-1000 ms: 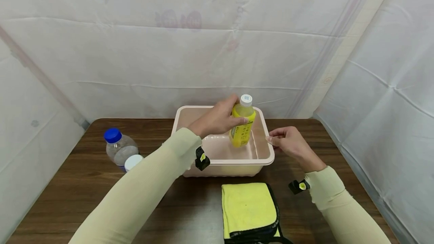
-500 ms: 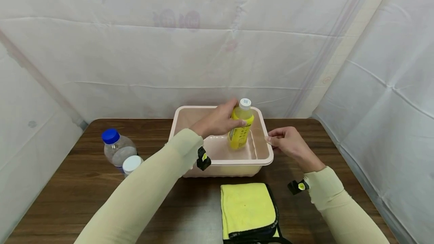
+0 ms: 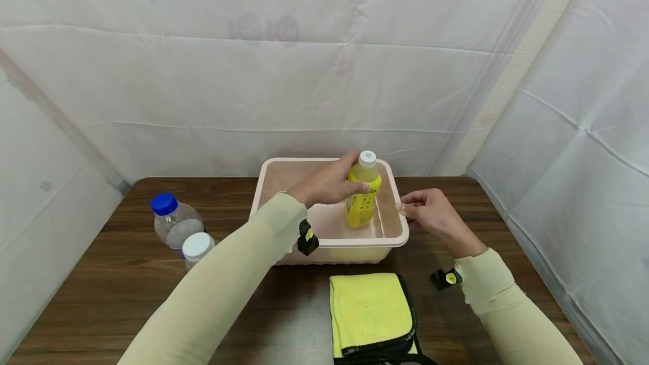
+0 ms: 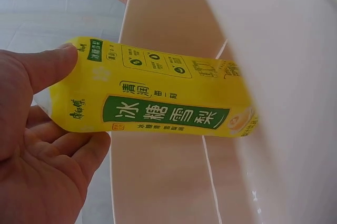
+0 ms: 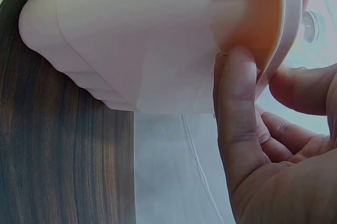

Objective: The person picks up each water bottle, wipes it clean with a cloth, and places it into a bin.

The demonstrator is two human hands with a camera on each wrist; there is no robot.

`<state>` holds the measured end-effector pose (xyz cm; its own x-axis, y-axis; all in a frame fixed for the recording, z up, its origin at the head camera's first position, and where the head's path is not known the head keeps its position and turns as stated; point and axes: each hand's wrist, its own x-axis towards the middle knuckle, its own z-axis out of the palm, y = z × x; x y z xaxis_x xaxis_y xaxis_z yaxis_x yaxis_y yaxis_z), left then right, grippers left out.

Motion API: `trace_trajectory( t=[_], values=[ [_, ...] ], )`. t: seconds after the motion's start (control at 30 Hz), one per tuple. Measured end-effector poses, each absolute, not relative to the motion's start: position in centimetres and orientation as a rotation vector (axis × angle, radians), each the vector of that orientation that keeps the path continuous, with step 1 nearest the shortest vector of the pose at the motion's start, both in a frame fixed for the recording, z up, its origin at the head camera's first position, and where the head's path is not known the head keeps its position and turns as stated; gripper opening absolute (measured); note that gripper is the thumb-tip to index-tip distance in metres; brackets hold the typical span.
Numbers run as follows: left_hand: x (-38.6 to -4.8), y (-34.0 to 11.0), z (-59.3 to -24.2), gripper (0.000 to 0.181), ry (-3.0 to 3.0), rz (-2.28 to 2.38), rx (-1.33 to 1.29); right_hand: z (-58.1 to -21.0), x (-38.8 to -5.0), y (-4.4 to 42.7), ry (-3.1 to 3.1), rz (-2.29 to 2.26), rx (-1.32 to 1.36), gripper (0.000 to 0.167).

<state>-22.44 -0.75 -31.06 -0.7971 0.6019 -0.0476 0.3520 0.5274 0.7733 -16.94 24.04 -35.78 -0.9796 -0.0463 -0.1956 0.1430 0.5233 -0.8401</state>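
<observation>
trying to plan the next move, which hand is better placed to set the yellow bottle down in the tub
The left, most likely: the left hand grips the yellow bottle within the tub, while the right hand pinches the tub's rim and could steady it.

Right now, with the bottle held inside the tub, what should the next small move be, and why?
Probably lower the yellow bottle gently until it stands steady inside the pale pink tub. The left hand grips its upper part with the base pointing down, while the right hand pinches the tub's rim; whether the base touches bottom is unclear.
</observation>
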Motion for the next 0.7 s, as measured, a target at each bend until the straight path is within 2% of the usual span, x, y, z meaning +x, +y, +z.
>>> trace_trajectory(
  t=[0.7],
  values=[
    [-22.21, 0.14, -31.6, 0.059, 2.425, 1.033, 0.782, -35.95, -16.62, 23.86, 2.551, -1.493, 0.048, 0.035]
  ],
)
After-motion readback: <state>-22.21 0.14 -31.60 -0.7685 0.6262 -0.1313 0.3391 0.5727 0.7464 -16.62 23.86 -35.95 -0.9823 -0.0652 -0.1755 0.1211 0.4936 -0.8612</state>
